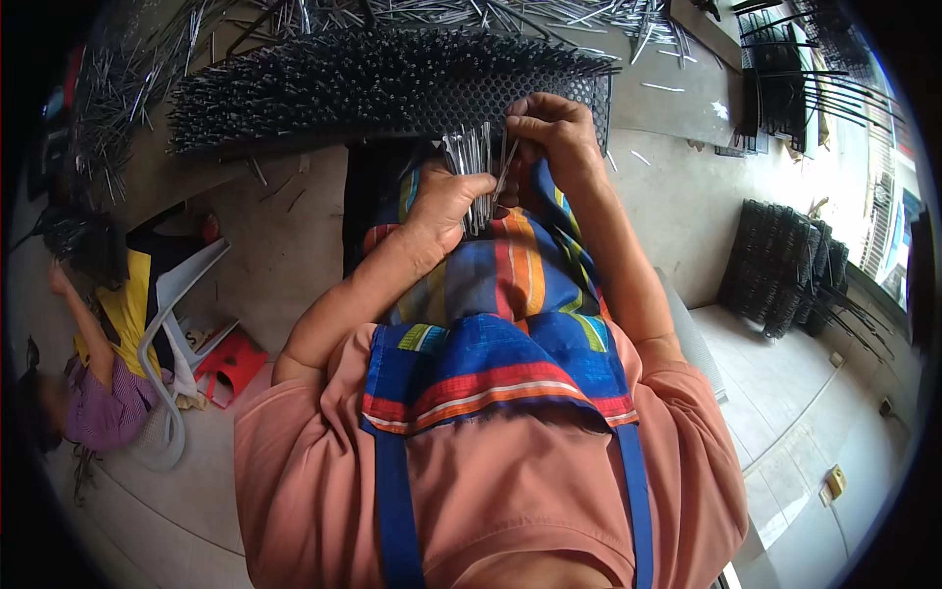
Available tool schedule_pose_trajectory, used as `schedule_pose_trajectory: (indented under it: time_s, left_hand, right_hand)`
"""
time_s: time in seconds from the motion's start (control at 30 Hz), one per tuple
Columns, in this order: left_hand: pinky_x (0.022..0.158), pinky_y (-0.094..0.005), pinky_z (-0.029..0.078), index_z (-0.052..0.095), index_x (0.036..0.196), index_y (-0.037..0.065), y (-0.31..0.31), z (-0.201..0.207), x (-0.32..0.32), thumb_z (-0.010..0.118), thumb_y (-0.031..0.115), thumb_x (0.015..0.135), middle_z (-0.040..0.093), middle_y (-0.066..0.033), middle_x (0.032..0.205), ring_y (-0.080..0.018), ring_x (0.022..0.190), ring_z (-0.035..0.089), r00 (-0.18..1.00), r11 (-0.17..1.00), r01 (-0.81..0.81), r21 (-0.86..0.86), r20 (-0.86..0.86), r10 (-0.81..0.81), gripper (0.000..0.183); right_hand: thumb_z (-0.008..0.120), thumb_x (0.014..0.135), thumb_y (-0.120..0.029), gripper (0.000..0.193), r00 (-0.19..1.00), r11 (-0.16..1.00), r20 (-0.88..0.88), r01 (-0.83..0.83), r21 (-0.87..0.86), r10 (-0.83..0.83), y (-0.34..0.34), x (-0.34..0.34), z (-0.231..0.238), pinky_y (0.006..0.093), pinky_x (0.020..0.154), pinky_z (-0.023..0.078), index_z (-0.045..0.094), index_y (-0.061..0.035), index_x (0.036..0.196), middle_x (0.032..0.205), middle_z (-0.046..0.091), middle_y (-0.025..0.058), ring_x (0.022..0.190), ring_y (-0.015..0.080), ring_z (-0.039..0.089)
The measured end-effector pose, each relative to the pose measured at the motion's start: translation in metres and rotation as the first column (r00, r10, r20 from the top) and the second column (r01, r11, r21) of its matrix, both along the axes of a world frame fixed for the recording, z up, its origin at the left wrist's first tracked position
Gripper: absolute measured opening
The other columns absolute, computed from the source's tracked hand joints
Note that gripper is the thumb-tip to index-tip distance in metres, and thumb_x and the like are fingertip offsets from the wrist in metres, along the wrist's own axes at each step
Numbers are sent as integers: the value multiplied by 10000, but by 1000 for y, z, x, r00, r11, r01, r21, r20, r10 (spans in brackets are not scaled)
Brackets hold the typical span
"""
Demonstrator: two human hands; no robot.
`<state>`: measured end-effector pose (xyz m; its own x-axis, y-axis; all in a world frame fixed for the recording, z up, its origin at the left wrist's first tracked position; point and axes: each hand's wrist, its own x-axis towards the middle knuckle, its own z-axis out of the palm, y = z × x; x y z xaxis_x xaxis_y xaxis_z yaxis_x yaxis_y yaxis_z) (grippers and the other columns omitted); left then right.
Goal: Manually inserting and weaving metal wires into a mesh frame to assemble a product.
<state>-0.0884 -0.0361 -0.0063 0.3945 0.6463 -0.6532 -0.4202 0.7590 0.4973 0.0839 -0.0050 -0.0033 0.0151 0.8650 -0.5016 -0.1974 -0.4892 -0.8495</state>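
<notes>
A bundle of thin silvery metal rods (pixel 475 162) stands upright in my left hand (pixel 440 208), the thumb pressed across it, just in front of a dark perforated rack (pixel 491 100). The fingers of my right hand (pixel 559 130) are pinched together at the rack's near right edge. They hold a single thin rod (pixel 507 162) that slants down beside the bundle. Dark upright pieces (pixel 324 83) crowd the rack's left and middle. Toward its right, bare round holes show. My right fingertips are partly hidden behind the hand.
Loose metal rods (pixel 549 14) lie heaped behind the rack and to its left. Black racks (pixel 785 270) are stacked on the floor at the right, with more on the upper right. A co-worker in a purple sleeve (pixel 113 402) sits at the left beside a grey chair (pixel 172 344).
</notes>
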Motion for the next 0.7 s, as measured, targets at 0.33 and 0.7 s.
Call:
schedule_pose_trajectory:
  time_s: [0.33,0.7]
  left_hand:
    - [605,-325,606,660,1024,-9,4,3,4,616,-112,766,698,-119,895,-218,718,705,994,995,96,11,-50,-96,281]
    - [640,-356,600,637,988,-43,-2,-20,3,614,-95,793,694,-167,863,-275,732,705,1000,986,-15,-168,14,18,203]
  right_hand:
    - [711,790,4,157,999,999,19,-49,-9,50,-9,7,-1,209,474,411,691,6,946,667,626,14,518,69,538]
    - [681,825,31,72,934,864,107,266,428,-341,8,5,10,221,562,485,680,26,897,741,655,47,595,99,588]
